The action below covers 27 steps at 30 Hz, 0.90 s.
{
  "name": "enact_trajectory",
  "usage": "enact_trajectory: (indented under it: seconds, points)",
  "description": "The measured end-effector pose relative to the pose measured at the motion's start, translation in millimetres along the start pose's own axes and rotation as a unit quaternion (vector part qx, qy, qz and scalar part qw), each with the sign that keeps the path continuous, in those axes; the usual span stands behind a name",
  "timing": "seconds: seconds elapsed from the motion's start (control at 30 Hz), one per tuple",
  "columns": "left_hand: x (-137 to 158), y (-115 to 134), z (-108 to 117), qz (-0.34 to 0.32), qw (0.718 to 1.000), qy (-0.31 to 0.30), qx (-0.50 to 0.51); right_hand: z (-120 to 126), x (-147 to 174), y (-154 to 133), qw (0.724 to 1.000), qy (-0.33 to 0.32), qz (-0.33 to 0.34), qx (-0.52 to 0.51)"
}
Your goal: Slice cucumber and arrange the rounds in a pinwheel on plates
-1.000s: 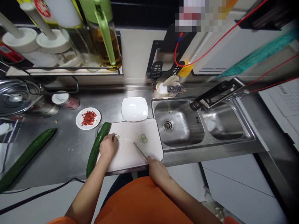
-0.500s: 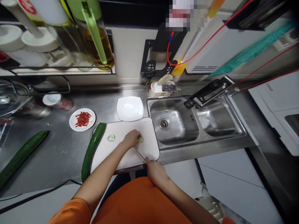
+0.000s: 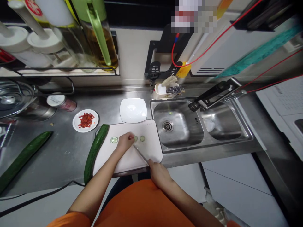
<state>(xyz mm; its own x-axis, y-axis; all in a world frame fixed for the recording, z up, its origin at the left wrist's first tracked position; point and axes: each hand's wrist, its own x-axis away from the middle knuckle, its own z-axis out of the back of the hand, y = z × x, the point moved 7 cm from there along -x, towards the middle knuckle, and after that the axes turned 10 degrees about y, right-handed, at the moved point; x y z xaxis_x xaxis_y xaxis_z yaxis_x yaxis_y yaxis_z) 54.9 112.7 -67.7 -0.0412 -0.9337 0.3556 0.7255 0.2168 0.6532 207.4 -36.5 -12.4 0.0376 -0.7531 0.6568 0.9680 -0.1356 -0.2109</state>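
Note:
My left hand [image 3: 125, 142] is over the middle of the white cutting board [image 3: 123, 160], its fingers pinched at the edge of a cucumber slice [image 3: 135, 138]. To the right, a second round slice [image 3: 142, 138] lies flat on the board. More thin cucumber slices [image 3: 114, 139] sit together left of my hand. My right hand [image 3: 156, 170] is closed round the handle of a knife [image 3: 141, 154], whose blade points up and left across the board. A whole cucumber [image 3: 96, 151] rests along the board's left edge.
A white square plate [image 3: 133, 110] stands behind the board. Red berries fill a small white plate [image 3: 76, 121] to the left. Another cucumber [image 3: 26, 159] lies on the steel counter at far left. On the right is a double sink [image 3: 177, 135] with a black faucet [image 3: 208, 94].
My left hand has moved left with a cucumber slice, leaving another slice lying on the right of the board. The knife stays in my right hand, nearly in place.

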Motion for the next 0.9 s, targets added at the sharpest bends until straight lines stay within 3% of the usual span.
enact_trajectory:
  seconds: [0.1, 0.2, 0.5, 0.9]
  points:
    - [6.1, -26.4, 13.9, 0.04, 0.998, 0.042, 0.007, 3.0, -1.3, -1.9, 1.0, -0.005, 0.0, -0.006]
    - [11.9, -36.5, 17.3, 0.045, 0.997, 0.062, 0.013, 6.6, -6.5, -6.9, 1.0, 0.002, -0.002, -0.004]
    - [16.0, -31.4, 19.5, 0.04, 0.993, 0.097, -0.044, 11.8, -24.9, -31.5, 0.999, 0.034, 0.011, 0.015]
    - [13.8, -33.0, 19.6, 0.046, 0.994, 0.093, -0.038, 6.0, -30.1, -36.7, 0.999, 0.039, 0.012, 0.014]
